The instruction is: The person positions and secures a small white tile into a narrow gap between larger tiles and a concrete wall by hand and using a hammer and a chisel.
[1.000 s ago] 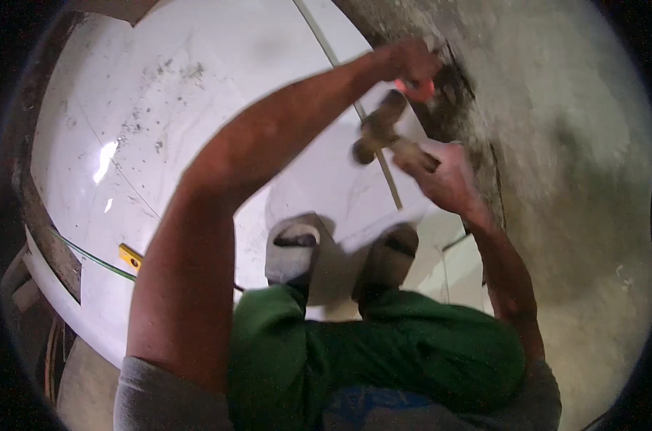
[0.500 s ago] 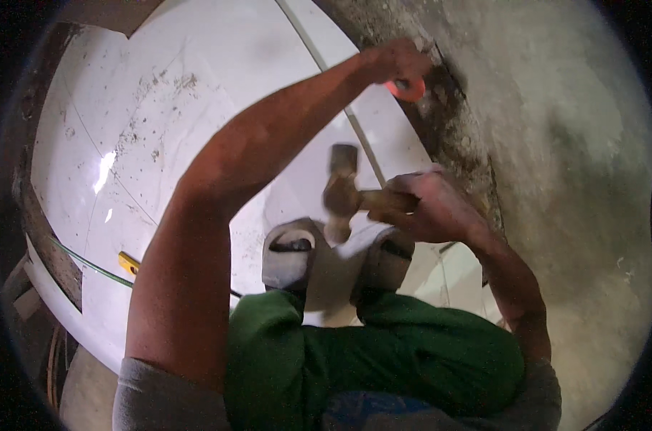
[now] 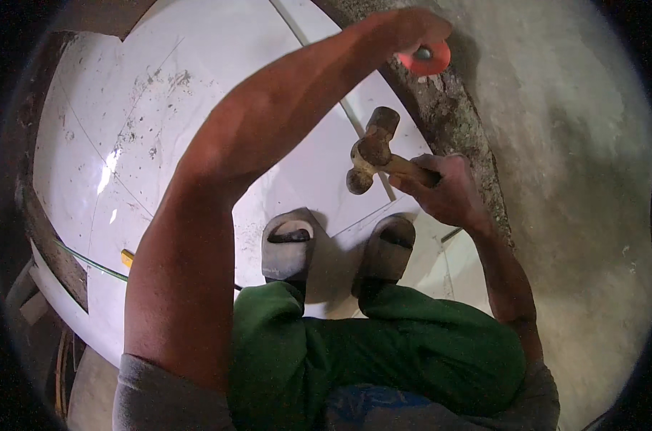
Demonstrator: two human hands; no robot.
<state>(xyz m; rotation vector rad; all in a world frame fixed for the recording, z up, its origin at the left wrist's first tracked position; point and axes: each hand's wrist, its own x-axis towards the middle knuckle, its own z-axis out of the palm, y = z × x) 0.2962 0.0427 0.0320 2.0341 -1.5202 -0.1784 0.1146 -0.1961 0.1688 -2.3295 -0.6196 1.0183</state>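
My right hand (image 3: 451, 192) is wrapped round the wooden handle of a worn ball-peen hammer (image 3: 372, 149), gripping close to its head. The hammer is raised above the white tiles, in front of my feet. Farther away, my left arm reaches across to the upper right. There my left hand (image 3: 414, 29) is closed on a chisel with a round orange-red guard (image 3: 439, 59); its grey struck end shows in the middle of the guard. The chisel's blade is hidden beneath. It stands over the rough broken strip (image 3: 451, 118) between tiles and wall.
Glossy white floor tiles (image 3: 218, 43) carry scattered dirt. A grey plastered wall (image 3: 570, 179) runs along the right. My sandals (image 3: 288, 251) rest on the tiles. By my left arm lie a yellow tool (image 3: 127, 257), partly hidden, and a green hose or cable (image 3: 89, 260).
The hammer has risen away from my feet and to the right, with its head tilted differently. My left hand and the chisel have shifted farther up and right along the broken strip.
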